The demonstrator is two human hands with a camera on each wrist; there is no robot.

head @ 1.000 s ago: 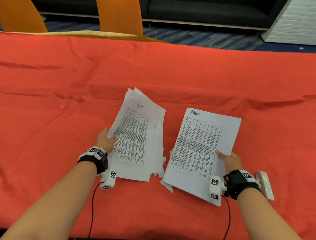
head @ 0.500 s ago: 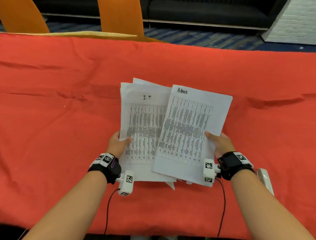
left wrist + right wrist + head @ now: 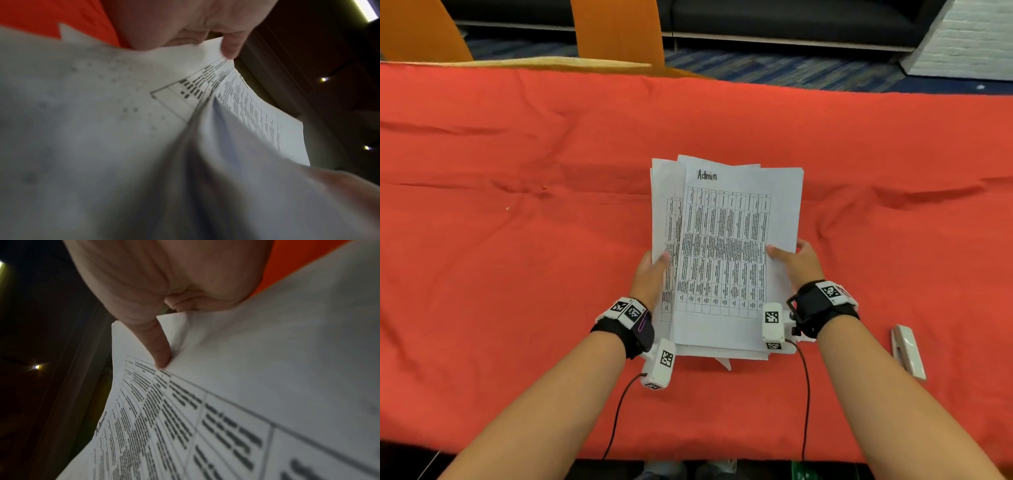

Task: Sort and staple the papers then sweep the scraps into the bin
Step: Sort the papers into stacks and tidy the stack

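- Head view: a red cloth (image 3: pixel 517 274) with soft wrinkles covers the counter. The left hand (image 3: pixel 650 277) and the right hand (image 3: pixel 801 263) hold one stack of papers (image 3: pixel 726 260) between them, just above the cloth. Each grip is closed on a side edge, thumb on top. The top sheet says "Admin".
- A white stapler (image 3: pixel 907 351) lies on the cloth, out to the right of the right grip and apart from it. A small white paper scrap (image 3: pixel 723 362) pokes out under the near edge of the stack, between the wrists.
- Far past the grips stand two orange chair backs (image 3: pixel 616 31), a dark sofa (image 3: pixel 791 20), a blue striped carpet (image 3: pixel 774 68) and a white brick wall (image 3: pixel 969 41).
- Left wrist view: the thumb (image 3: pixel 230 47) presses on the paper edge; the sheets fan apart, blurry. Red cloth shows behind.
- Right wrist view: the thumb (image 3: pixel 158 345) presses on the printed table of the top sheet. The room behind is dark with small lights.
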